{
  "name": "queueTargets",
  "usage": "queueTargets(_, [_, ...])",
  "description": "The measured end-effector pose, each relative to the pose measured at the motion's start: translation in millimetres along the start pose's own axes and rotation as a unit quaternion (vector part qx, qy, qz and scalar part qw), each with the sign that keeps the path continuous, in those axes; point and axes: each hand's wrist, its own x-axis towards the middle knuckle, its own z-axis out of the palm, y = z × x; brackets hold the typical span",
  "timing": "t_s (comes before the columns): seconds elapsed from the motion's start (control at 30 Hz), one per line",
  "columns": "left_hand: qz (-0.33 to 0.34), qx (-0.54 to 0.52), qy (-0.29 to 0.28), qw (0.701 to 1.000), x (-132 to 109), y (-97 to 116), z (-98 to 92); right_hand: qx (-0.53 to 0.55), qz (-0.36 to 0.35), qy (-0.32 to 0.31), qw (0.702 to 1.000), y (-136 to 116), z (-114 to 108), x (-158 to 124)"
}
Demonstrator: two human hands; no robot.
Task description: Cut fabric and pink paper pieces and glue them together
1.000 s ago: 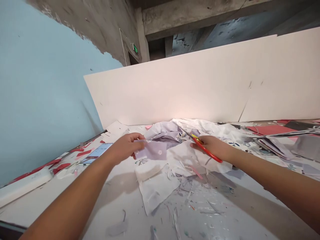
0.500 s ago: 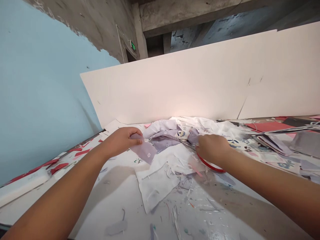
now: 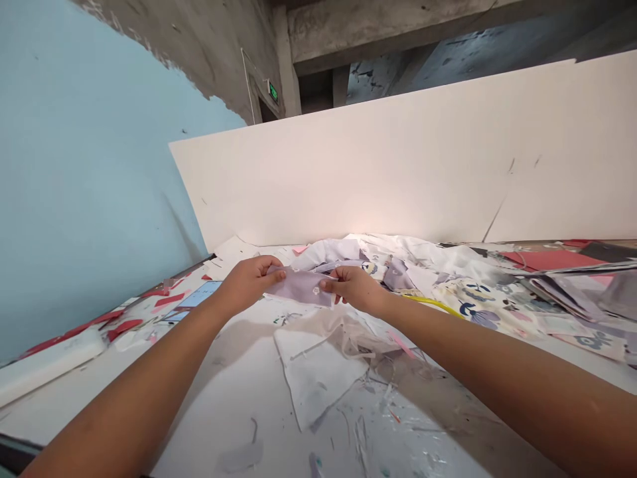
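Observation:
A small lilac piece of fabric with a white flower print is stretched between both hands above the white table. My left hand pinches its left end, fingers closed. Pinching the right end is my right hand, also closed. The red-handled scissors from the earlier frames are out of sight. A yellow curved handle or strip lies just right of my right wrist. Under the hands lies a white fabric offcut.
A heap of white and floral fabric fills the back middle. Red card sheets and grey pieces lie at the right. A phone and red scraps sit at the left. A white board leans behind. Thread and snippets litter the near table.
My right hand has let go of the red scissors and moved left to pinch the lilac piece's right end. The piece is now held taut between both hands.

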Motion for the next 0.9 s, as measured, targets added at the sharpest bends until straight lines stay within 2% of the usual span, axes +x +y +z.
queueTargets(0.17, [0.019, 0.084, 0.041, 0.995, -5.5, -14.1, 20.6, -0.006, 0.048, 0.042, 0.998, 12.5, -1.9, 5.0])
queueTargets(0.2, [0.030, 0.102, 0.019, 0.994, -8.5, -14.8, 25.5, -0.004, 0.055, 0.057, 0.997, 15.5, -3.1, 6.1])
queueTargets(0.27, [0.030, 0.105, -0.097, 0.989, -14.6, -16.1, 35.1, 0.003, 0.062, 0.086, 0.994, 21.4, -6.6, 8.4])
queueTargets(0.3, [0.019, 0.101, -0.157, 0.982, -17.0, -17.1, 39.3, 0.008, 0.061, 0.097, 0.993, 23.9, -8.7, 9.3])
queueTargets(0.37, [-0.012, 0.094, -0.226, 0.970, -19.5, -19.5, 46.1, 0.020, 0.056, 0.110, 0.992, 26.9, -13.3, 9.7])
queueTargets(0.5, [-0.034, 0.059, -0.226, 0.972, -14.1, -21.4, 50.4, 0.029, 0.036, 0.130, 0.990, 22.5, -20.8, 3.9])
queueTargets(0.67, [-0.053, -0.021, -0.216, 0.975, 0.3, -6.5, 39.1, 0.034, -0.040, 0.131, 0.990, 1.8, -24.0, -9.0])
queueTargets(0.77, [-0.106, -0.114, -0.236, 0.959, 10.6, 7.4, 32.4, 0.007, -0.078, 0.103, 0.992, -13.1, -24.7, -18.0])
queueTargets(0.83, [-0.144, -0.176, -0.259, 0.939, 18.9, 14.1, 32.7, -0.063, -0.096, 0.072, 0.991, -22.9, -25.9, -25.7])
queueTargets(0.9, [-0.176, -0.227, -0.251, 0.925, 28.7, 16.9, 37.3, -0.125, -0.093, 0.018, 0.988, -31.4, -26.7, -34.1])
